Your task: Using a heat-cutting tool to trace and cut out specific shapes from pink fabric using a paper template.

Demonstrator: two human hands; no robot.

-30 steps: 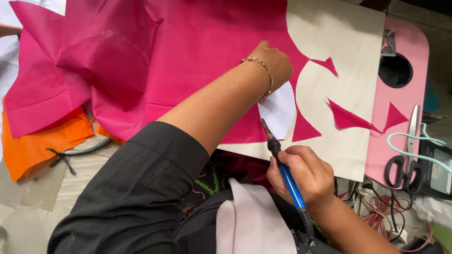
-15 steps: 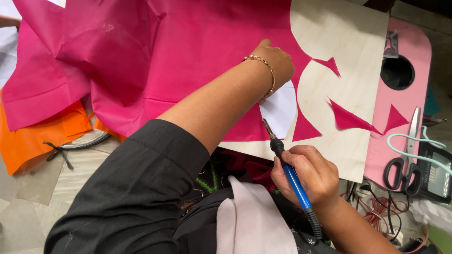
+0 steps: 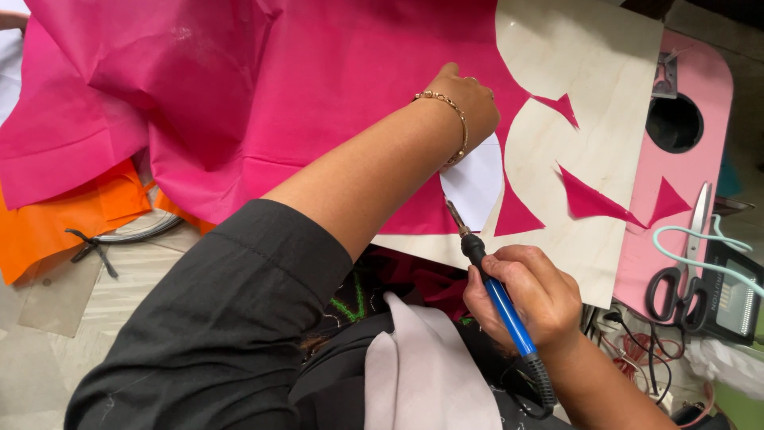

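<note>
Pink fabric [image 3: 318, 95] lies spread over a pale wooden board [image 3: 589, 64], covering the board's left part & spilling off it to the left in loose folds. A white paper template [image 3: 477, 183] sits on the fabric near the board's lower edge, partly under the left hand.

Left hand [image 3: 465, 107] presses flat on the fabric just above the template, fingers bent down, grip not closed round anything; gold bracelet [image 3: 446, 107] on the wrist. Black sleeve [image 3: 231, 318] covers the upper arm.

Right hand [image 3: 533, 291] is below the board's lower edge, grip clenched round a blue-handled hot tool [image 3: 497, 295], held like a pen. Its metal tip [image 3: 455, 216] points up-left & meets the fabric at the template's lower-left edge. A black cord runs from the handle's rear, below the hand.

On the bare right part of the board: three pink offcuts [image 3: 593, 199], triangular, apart from each other, plus a cut curved edge of the fabric.

Right of the board: a pink bench [image 3: 692, 183] w/ a round dark hole [image 3: 674, 122]. Black-handled scissors [image 3: 676, 279] lie at its lower right, a pale green cord [image 3: 700, 247] looped beside them, next to a black device [image 3: 732, 295].

Left of the board, under the pink fabric: orange fabric [image 3: 56, 223] on a pale floor [image 3: 48, 350].
</note>
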